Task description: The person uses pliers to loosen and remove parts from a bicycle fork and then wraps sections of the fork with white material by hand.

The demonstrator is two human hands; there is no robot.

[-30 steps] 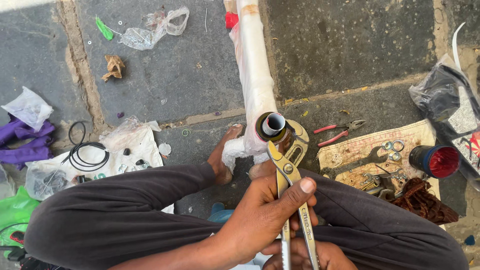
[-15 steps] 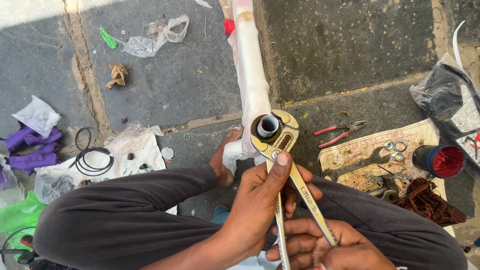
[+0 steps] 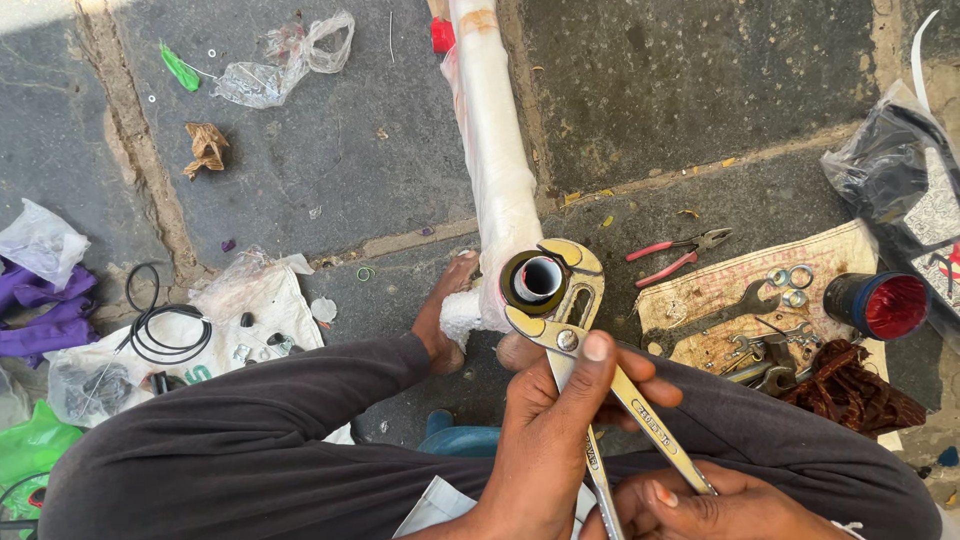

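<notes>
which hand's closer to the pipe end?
Left. The left hand grips the pliers near their pivot, just below the pipe end. The right hand holds the handle ends, lower down.

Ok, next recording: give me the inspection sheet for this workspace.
Surface: grey stone paving, gritty joints.
Job's things: yellow-jawed slip-joint pliers clamped around the ring at the end of a white wrapped pipe.
Clutter: plastic bags, purple cloth, red-handled pliers, spanners on sacking, red-lined cup.
Grippers: left hand on the upper handles; right hand grips the handle ends.
Cables: black coil.
Surroundings: nothing seen.
</notes>
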